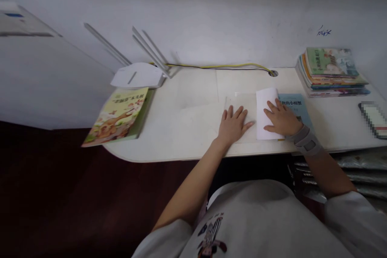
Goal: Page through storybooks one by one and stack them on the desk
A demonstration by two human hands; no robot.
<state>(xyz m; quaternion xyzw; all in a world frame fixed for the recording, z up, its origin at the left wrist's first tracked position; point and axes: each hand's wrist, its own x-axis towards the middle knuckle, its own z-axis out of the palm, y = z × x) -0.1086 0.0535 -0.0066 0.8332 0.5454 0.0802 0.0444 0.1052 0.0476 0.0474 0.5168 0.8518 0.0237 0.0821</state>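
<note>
My left hand lies flat with fingers spread on a clear plastic sheet, which looks like part of a book cover. My right hand presses, fingers apart, on a white paper flap folded over a blue book. Part of the blue cover with dark printed characters shows to the right of that hand. A grey band wraps my right wrist. Whether the white flap belongs to the book or is a separate sheet, I cannot tell.
A white router with raised antennas stands at the back left. Before it, a yellow-green picture book overhangs the table edge. A stack of books sits at the back right, a phone at the far right. Cables run along the wall.
</note>
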